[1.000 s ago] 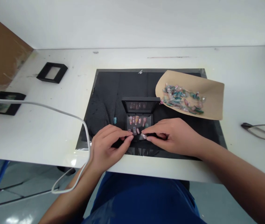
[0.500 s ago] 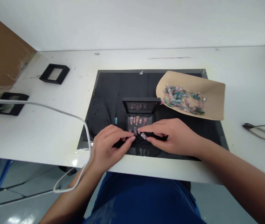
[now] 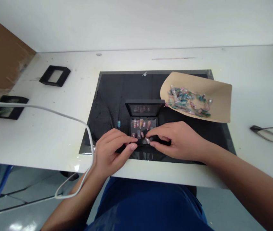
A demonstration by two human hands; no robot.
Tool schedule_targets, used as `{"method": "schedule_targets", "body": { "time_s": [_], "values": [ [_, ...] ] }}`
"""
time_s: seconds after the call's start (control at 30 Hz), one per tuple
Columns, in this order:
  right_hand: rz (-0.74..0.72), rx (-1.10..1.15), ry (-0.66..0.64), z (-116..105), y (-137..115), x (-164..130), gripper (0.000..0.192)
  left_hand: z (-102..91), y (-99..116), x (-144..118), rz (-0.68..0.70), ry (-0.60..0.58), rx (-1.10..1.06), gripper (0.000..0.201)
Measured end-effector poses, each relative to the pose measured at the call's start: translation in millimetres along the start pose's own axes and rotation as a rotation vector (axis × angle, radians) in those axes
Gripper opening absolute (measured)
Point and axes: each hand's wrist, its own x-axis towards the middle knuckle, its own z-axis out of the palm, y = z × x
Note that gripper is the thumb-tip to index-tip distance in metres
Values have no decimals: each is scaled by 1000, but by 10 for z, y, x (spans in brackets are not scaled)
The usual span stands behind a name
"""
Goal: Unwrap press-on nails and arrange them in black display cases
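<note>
My right hand pinches a small pinkish press-on nail between thumb and forefinger, just over the front edge of the open black display case. My left hand rests against the case's near left corner, its grip curled with fingertips pressed to the rim. The case sits mid-way on the black mat covering the white tabletop. Behind my right hand, loose coloured nails lie heaped on a tan paper sheet.
</note>
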Motion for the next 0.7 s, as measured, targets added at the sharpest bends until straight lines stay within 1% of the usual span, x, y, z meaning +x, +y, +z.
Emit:
{"method": "schedule_targets", "body": {
  "time_s": [0.13, 0.3, 0.47, 0.6, 0.7],
  "values": [
    [9, -17, -1, 28, -44, -17, 23, -31, -6, -2, -5, -15, -26, 15],
    [31, -3, -30, 47, -65, -27, 24, -62, -26, 8, -37, 57, -20, 20],
    [30, 28, 13, 49, -54, -21, 24, -59, -33, 2, -58, 77, -6, 21],
    [16, 24, 41, 66, -52, -18, 22, -36, -10, -13, -99, 88, 24, 18],
    [39, 39, 69, 82, -54, -15, 21, -18, 12, -19, -132, 118, 48, 15]
  ]
}}
